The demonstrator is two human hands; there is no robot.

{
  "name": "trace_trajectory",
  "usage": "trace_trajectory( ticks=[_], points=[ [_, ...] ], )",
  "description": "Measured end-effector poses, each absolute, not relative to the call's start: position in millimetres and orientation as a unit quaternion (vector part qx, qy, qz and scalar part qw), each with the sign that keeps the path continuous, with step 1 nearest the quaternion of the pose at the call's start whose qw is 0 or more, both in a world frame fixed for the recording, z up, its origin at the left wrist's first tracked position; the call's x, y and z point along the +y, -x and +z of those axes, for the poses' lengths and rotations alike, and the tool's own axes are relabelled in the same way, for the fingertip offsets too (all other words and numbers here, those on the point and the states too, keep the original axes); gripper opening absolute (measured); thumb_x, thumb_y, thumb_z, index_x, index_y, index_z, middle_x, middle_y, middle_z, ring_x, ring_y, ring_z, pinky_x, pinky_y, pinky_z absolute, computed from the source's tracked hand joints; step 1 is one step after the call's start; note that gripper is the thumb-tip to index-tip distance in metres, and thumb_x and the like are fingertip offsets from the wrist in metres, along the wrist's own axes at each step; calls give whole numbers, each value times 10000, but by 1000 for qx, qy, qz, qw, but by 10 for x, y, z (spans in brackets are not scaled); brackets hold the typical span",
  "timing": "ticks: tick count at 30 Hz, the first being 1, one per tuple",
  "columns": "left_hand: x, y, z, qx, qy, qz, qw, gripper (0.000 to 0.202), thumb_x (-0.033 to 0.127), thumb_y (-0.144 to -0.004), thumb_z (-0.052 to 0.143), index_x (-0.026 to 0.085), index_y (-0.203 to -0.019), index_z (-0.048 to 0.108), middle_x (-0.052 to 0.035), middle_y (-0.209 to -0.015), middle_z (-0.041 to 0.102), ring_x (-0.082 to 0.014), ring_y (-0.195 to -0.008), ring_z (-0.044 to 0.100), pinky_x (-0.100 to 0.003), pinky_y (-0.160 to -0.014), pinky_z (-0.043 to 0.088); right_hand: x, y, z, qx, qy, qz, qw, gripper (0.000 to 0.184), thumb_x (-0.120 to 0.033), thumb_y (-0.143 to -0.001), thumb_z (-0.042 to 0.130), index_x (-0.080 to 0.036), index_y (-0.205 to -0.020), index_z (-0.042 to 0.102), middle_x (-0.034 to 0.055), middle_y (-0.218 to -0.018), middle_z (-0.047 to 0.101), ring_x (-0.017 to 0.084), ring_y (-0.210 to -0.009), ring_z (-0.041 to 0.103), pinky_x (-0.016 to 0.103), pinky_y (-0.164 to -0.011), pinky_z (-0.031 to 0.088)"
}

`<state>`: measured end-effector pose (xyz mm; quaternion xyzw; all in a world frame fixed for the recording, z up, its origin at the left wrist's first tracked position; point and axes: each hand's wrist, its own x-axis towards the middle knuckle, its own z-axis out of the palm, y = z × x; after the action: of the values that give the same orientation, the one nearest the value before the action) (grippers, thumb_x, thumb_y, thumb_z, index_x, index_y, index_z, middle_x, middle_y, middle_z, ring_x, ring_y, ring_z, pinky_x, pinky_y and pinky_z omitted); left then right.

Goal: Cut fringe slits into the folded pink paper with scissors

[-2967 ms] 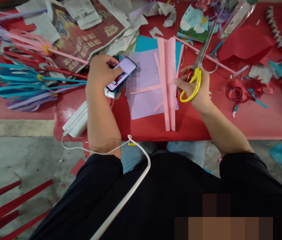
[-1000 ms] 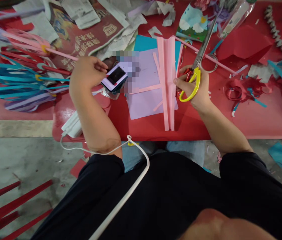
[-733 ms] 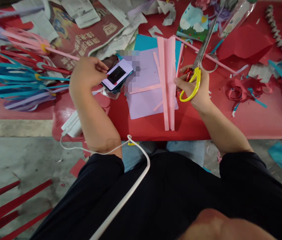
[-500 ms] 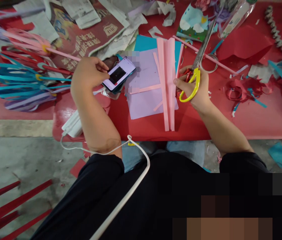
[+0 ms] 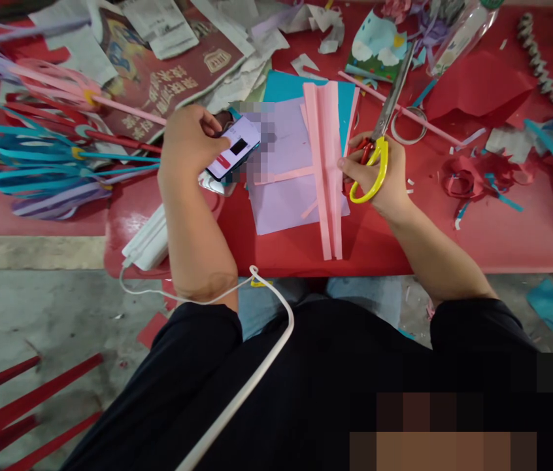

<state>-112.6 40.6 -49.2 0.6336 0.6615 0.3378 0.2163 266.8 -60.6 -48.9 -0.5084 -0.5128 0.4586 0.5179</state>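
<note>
A smartphone point(image 5: 240, 145) with a lit screen lies tilted at the left of the paper stack. My left hand point(image 5: 191, 140) is over its near-left side, thumb on the screen and the other fingers apart from the thumb, partly curled beyond the phone's edge. In my right hand point(image 5: 387, 173) are scissors with yellow and red handles point(image 5: 382, 171), blades pointing up and away. The thumb of that hand reaches the edge of a folded pink paper strip point(image 5: 328, 176). Beneath the strip lie lilac paper point(image 5: 281, 209) and blue paper point(image 5: 284, 84).
Bundles of blue paper strips point(image 5: 36, 147) and pink ones lie left. A printed bag point(image 5: 159, 78) and paper scraps cover the back. At the right are a tape roll point(image 5: 408, 124), clear bottle point(image 5: 467, 36) and red scraps point(image 5: 463, 180). A white cable point(image 5: 267, 366) crosses my body.
My left hand has moved right, its thumb now on the phone screen, where a red area shows. The phone has shifted slightly. My right hand and the scissors have dipped slightly.
</note>
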Motion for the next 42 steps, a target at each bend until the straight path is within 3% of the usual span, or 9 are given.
trace_trajectory(
  ticks=[3, 6, 10, 13, 15, 19, 24, 33, 42],
  points=[
    [383, 1013, -374, 639, -630, 373, 238, 391, 455, -784, 1019, 293, -858, 671, 64, -808, 618, -190, -828, 486, -445, -958, 515, -613, -2661, -461, -517, 507, 455, 518, 607, -632, -776, 1061, -316, -1054, 623, -30, -776, 679, 274, -809, 805, 509, -818, 743],
    [360, 706, -265, 583, -628, 453, 249, 498, 650, -859, 1017, 298, -888, 666, 57, -850, 634, -193, -858, 495, -465, -997, 524, -616, -2659, -433, -517, 512, 459, 510, 605, -625, -779, 1060, -323, -1061, 619, -26, -774, 674, 283, -820, 797, 515, -796, 739],
    [213, 30, -349, 468, -565, 553, 395, 608, 910, -859, 815, 328, -899, 644, 21, -789, 705, -195, -645, 550, -433, -669, 472, -605, -2672, -427, -515, 509, 456, 517, 636, -678, -763, 1060, -328, -1060, 620, -25, -768, 674, 295, -820, 799, 529, -777, 740],
    [-24, -435, -485, 392, -565, 481, 543, 631, 908, -837, 869, 324, -991, 685, -14, -909, 784, -241, -746, 733, -441, -678, 570, -593, -2685, -430, -513, 501, 458, 525, 668, -724, -742, 1064, -328, -1060, 629, -24, -766, 685, 297, -814, 808, 522, -756, 744],
    [-172, -618, -537, 374, -573, 463, 563, 637, 856, -857, 919, 299, -1075, 698, -33, -955, 787, -304, -900, 807, -470, -767, 645, -588, -2687, -427, -508, 503, 460, 526, 690, -736, -718, 1078, -331, -1061, 638, -24, -758, 696, 295, -800, 811, 518, -745, 753],
    [-288, -667, -522, 369, -581, 451, 568, 529, 573, -851, 1044, 254, -1135, 732, -80, -1088, 815, -406, -1165, 822, -558, -984, 691, -583, -2673, -418, -499, 516, 459, 523, 690, -734, -705, 1092, -330, -1062, 660, -27, -735, 705, 305, -791, 834, 527, -757, 776],
    [-229, -570, -515, 382, -577, 446, 567, 368, 337, -856, 1013, 242, -1083, 739, -63, -1033, 784, -412, -1180, 818, -589, -998, 715, -607, -2667, -397, -507, 509, 472, 510, 639, -672, -762, 1077, -323, -1095, 658, -23, -772, 699, 305, -841, 841, 518, -778, 772],
    [-230, -580, -587, 390, -570, 443, 572, 360, 374, -871, 964, 244, -1112, 730, -52, -978, 755, -360, -1034, 826, -501, -874, 722, -673, -2644, -290, -511, 501, 492, 496, 625, -522, -727, 1105, -330, -1123, 661, -68, -703, 674, 251, -694, 769, 485, -748, 744],
    [-317, -685, -584, 312, -546, 379, 679, 459, 311, -693, 926, 259, -1105, 731, -61, -1042, 806, -397, -1107, 814, -543, -1009, 666, -594, -2686, -325, -470, 479, 506, 542, 683, -646, -685, 1121, -301, -1052, 661, -60, -734, 724, 201, -619, 739, 406, -627, 706]
  ],
)
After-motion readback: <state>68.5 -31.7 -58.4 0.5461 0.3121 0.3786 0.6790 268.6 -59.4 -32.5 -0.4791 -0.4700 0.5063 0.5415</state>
